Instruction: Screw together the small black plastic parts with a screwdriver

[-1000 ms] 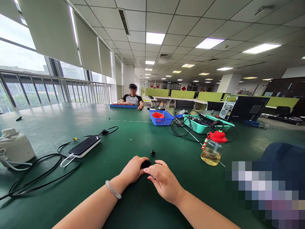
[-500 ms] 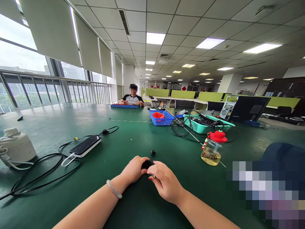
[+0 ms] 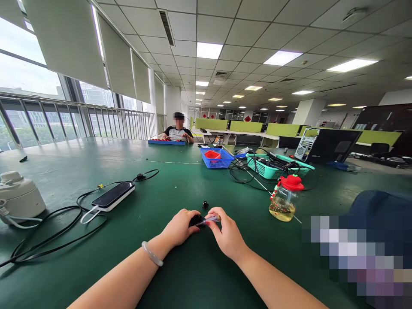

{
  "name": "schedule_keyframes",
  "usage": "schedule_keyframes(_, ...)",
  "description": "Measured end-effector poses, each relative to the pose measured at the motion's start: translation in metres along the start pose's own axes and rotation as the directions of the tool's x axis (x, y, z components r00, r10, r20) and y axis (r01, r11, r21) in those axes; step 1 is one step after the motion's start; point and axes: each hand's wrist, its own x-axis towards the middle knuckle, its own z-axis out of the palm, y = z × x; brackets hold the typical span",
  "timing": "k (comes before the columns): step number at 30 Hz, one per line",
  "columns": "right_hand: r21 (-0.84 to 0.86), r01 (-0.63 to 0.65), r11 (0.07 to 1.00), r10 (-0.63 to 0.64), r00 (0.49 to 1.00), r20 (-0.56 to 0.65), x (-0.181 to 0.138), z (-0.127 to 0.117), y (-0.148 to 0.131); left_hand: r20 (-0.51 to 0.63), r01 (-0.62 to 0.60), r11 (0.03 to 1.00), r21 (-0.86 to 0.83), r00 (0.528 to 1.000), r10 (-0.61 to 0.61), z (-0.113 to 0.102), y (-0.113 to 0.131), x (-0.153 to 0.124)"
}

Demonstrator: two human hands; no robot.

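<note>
On green table (image 3: 161, 274), hands grip black part (image 3: 195, 220), small tool (image 3: 210, 220).

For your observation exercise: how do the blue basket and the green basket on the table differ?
The blue basket is smaller and holds a red container; the green basket is longer and holds black cables, some spilling onto the table. Both have mesh walls and stand beyond the hands.

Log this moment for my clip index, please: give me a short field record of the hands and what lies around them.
left hand: grips small black part on the green table
right hand: holds a small screwdriver, tip at the part
just beyond: second small black piece
left side: phone on power bank, black cables, white appliance
right side: red-lidded jar, baskets
far end: a seated person
</note>
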Motion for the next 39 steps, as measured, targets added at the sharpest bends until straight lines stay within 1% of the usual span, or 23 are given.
schedule_keyframes(2,0.007,0.104,0.995,-0.104,0.994,-0.016,-0.002,-0.002,-0.002,-0.007,0.003,1.000,-0.008,1.000,-0.003,0.000,0.000,-0.001)
schedule_keyframes(4,-0.031,0.214,0.976,-0.215,0.974,-0.074,-0.004,-0.004,-0.004,-0.011,-0.001,1.000,-0.013,1.000,0.000,0.000,0.001,-0.001)
schedule_keyframes(6,-0.080,0.251,0.965,-0.260,0.956,-0.138,-0.004,-0.004,-0.003,-0.016,0.001,1.000,-0.011,1.000,-0.002,0.001,0.001,-0.002)
schedule_keyframes(8,-0.093,0.221,0.971,-0.233,0.959,-0.163,-0.002,-0.003,0.000,-0.019,0.001,1.000,-0.011,1.000,-0.001,0.001,0.002,-0.002)
schedule_keyframes(11,-0.040,0.114,0.993,-0.119,0.983,-0.138,0.000,-0.002,0.007,-0.016,-0.003,1.000,-0.018,1.000,0.002,0.000,0.003,-0.002)
schedule_keyframes(14,0.014,0.024,1.000,-0.023,0.994,-0.107,0.000,-0.001,0.012,-0.008,-0.012,1.000,-0.025,1.000,0.012,-0.001,0.004,-0.002)
schedule_keyframes(17,0.038,0.018,0.999,-0.015,0.996,-0.092,-0.001,-0.001,0.012,-0.003,-0.020,1.000,-0.023,1.000,0.020,-0.002,0.005,-0.003)
schedule_keyframes(21,0.051,0.060,0.997,-0.052,0.990,-0.130,-0.002,-0.003,0.009,-0.001,-0.031,0.999,-0.015,1.000,0.031,-0.002,0.005,-0.003)
schedule_keyframes(23,0.048,0.058,0.997,-0.052,0.991,-0.123,-0.002,-0.003,0.008,-0.003,-0.033,0.999,-0.013,0.999,0.033,-0.001,0.004,-0.003)
schedule_keyframes(29,0.054,-0.038,0.998,0.038,0.999,0.007,0.001,-0.002,0.009,-0.026,-0.065,0.998,-0.010,0.998,0.065,0.001,0.002,-0.002)
schedule_keyframes(33,0.092,-0.103,0.990,0.098,0.994,0.055,0.003,-0.005,0.010,-0.057,-0.101,0.995,-0.013,0.993,0.100,-0.001,0.005,-0.003)
schedule_keyframes(36,0.118,-0.146,0.982,0.139,0.988,0.065,0.004,-0.007,0.011,-0.085,-0.114,0.993,-0.014,0.990,0.113,-0.004,0.007,-0.004)
schedule_keyframes(38,0.160,-0.167,0.973,0.162,0.986,0.042,0.005,-0.008,0.014,-0.107,-0.121,0.993,-0.013,0.987,0.119,-0.004,0.008,-0.005)
schedule_keyframes(39,0.210,-0.173,0.962,0.173,0.985,0.017,0.006,-0.008,0.016,-0.118,-0.124,0.992,-0.015,0.986,0.121,-0.005,0.008,-0.005)
